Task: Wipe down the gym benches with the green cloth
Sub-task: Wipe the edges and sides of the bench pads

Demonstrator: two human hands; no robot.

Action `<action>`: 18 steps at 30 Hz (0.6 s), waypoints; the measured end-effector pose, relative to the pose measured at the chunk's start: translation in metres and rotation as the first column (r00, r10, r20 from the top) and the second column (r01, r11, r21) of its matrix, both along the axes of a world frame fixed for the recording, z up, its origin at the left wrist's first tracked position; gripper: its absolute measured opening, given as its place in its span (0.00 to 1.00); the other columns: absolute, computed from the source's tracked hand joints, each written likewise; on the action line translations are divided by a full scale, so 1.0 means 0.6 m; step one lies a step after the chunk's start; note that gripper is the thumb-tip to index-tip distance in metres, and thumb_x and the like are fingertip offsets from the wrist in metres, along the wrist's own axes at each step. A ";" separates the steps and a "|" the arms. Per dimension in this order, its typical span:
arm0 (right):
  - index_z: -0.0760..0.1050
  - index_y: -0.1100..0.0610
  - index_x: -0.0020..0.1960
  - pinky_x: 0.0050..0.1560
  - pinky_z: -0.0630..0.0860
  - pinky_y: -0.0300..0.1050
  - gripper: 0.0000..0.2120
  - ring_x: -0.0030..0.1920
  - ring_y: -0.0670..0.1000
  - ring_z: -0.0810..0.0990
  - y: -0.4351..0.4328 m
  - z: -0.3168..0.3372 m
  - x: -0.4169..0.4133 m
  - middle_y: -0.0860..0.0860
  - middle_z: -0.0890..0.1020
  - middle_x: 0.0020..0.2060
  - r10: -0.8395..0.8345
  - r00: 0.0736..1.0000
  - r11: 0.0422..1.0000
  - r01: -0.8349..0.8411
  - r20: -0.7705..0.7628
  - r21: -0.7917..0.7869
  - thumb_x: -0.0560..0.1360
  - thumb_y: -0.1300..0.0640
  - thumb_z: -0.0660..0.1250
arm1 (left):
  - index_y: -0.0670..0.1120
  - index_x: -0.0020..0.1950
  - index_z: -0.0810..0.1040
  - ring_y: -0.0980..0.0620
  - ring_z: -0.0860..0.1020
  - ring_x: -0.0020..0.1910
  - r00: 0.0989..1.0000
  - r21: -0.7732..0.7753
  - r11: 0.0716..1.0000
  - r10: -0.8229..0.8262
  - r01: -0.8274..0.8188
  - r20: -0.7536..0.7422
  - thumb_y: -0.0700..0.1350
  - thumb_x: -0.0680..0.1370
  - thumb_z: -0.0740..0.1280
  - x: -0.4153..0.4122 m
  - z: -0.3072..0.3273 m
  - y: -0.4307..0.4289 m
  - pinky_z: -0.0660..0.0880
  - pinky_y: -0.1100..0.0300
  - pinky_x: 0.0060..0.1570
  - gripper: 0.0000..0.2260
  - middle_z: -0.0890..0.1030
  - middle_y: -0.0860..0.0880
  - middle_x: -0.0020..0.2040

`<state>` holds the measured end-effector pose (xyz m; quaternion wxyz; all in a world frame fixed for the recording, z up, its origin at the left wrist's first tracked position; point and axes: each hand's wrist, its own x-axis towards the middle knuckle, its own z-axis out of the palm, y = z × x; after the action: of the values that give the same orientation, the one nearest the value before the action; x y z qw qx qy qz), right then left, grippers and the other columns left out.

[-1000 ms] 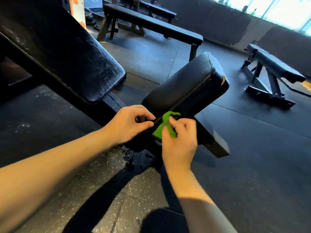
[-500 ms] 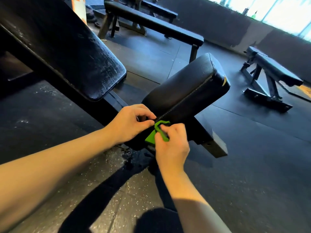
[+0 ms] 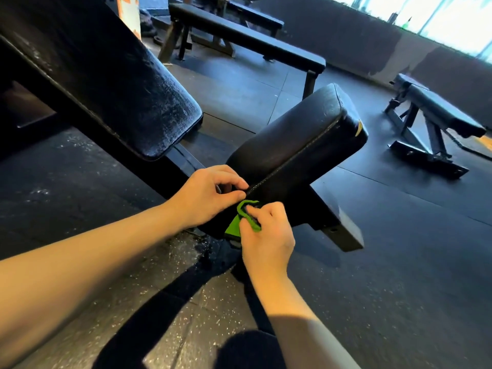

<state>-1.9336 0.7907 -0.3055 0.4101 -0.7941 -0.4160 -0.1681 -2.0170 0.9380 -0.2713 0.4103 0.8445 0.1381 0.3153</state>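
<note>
Green cloth [image 3: 233,225] drawn back along seat pad [image 3: 292,134] edge, pinched by right hand [image 3: 266,237]; near corner gripped by left hand [image 3: 207,194].

Both bare forearms reach forward, the hands close together. The left hand [image 3: 210,193], knuckles up, curls its fingers with the thumb against the forefinger; whether it grips anything is hidden. Just beside it, the right hand [image 3: 266,235] pinches the green cloth [image 3: 233,226].
</note>
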 end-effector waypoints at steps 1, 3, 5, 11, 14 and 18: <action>0.86 0.53 0.50 0.39 0.78 0.46 0.08 0.39 0.43 0.75 0.001 0.012 0.007 0.43 0.73 0.42 0.005 1.000 1.000 -0.005 0.006 0.028 0.72 0.58 0.75 | 0.48 0.52 0.86 0.54 0.79 0.45 1.000 -0.001 1.000 -0.004 0.004 0.001 0.42 0.76 0.75 -0.001 0.000 0.000 0.76 0.63 0.44 0.06 0.82 0.56 0.50; 0.86 0.57 0.50 0.44 0.72 0.31 0.07 0.42 0.38 0.73 -0.002 0.061 0.034 0.45 0.74 0.43 -0.021 1.000 0.986 0.017 0.023 0.163 0.72 0.62 0.76 | 0.49 0.53 0.86 0.53 0.80 0.46 1.000 -0.012 1.000 -0.013 0.013 0.006 0.42 0.76 0.75 -0.003 -0.001 0.002 0.76 0.61 0.44 0.07 0.82 0.56 0.50; 0.85 0.60 0.50 0.47 0.68 0.27 0.07 0.43 0.39 0.73 -0.005 0.122 0.070 0.49 0.75 0.44 -0.082 0.996 0.929 0.068 0.025 0.365 0.72 0.65 0.74 | 0.49 0.53 0.86 0.53 0.80 0.46 1.000 -0.016 1.000 -0.016 0.016 0.006 0.42 0.76 0.75 -0.005 -0.002 0.005 0.76 0.60 0.45 0.07 0.82 0.56 0.50; 0.83 0.61 0.59 0.55 0.68 0.29 0.12 0.52 0.47 0.72 0.011 0.077 0.044 0.53 0.72 0.52 -0.052 0.999 0.936 0.052 -0.008 0.349 0.76 0.62 0.74 | 0.51 0.47 0.85 0.55 0.79 0.43 0.995 -0.033 0.999 0.003 -0.006 -0.095 0.45 0.75 0.76 -0.018 -0.017 0.020 0.77 0.57 0.46 0.03 0.82 0.55 0.46; 0.82 0.58 0.62 0.56 0.69 0.30 0.14 0.56 0.44 0.71 0.015 0.006 0.002 0.44 0.68 0.57 -0.051 0.997 0.981 0.061 -0.062 0.184 0.77 0.59 0.74 | 0.51 0.47 0.85 0.56 0.80 0.44 0.990 -0.066 0.997 0.020 -0.030 -0.143 0.45 0.75 0.77 -0.029 -0.039 0.030 0.77 0.60 0.46 0.03 0.83 0.55 0.44; 0.79 0.59 0.59 0.48 0.68 0.25 0.10 0.52 0.32 0.72 0.019 -0.023 -0.026 0.26 0.65 0.53 -0.009 0.977 0.984 0.047 -0.214 0.170 0.78 0.58 0.72 | 0.51 0.48 0.84 0.57 0.80 0.44 0.984 -0.062 0.997 0.023 -0.034 -0.175 0.45 0.75 0.76 -0.042 -0.062 0.035 0.76 0.63 0.47 0.04 0.83 0.54 0.44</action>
<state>-1.9494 0.8023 -0.3194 0.5176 -0.7744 -0.3422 -0.1237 -2.0422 0.9587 -0.3082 0.4191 0.8530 0.1957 0.2416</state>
